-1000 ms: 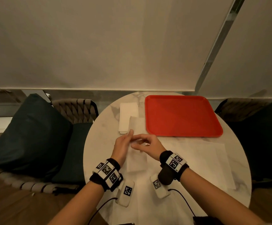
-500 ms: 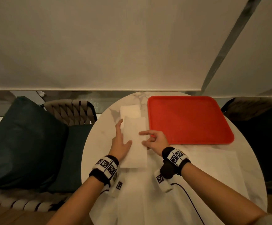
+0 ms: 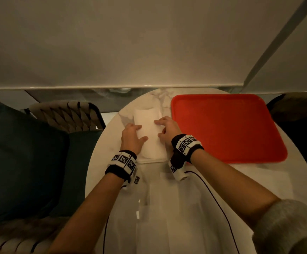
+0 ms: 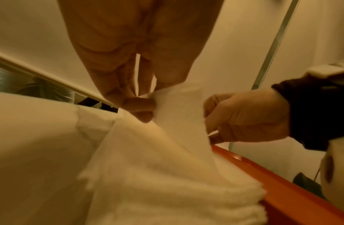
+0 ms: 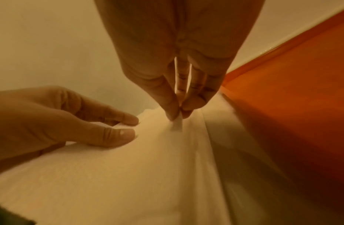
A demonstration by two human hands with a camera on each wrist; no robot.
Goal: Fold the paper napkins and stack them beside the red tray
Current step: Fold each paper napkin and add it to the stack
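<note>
- The folded white paper napkin (image 3: pixel 150 142) lies on a stack at the far left part of the round marble table (image 3: pixel 101 162), just beside the red plastic tray's (image 3: pixel 227 125) left edge.
- The left hand (image 3: pixel 131 138), palm down, pinches the napkin's left edge.
- The right hand (image 3: pixel 167 130) pinches its right edge between thumb and fingertips (image 5: pixel 183 112).

Red tray (image 3: pixel 227 125) (right) blocks sideways; bare table (image 3: pixel 110 143) lies left.
</note>
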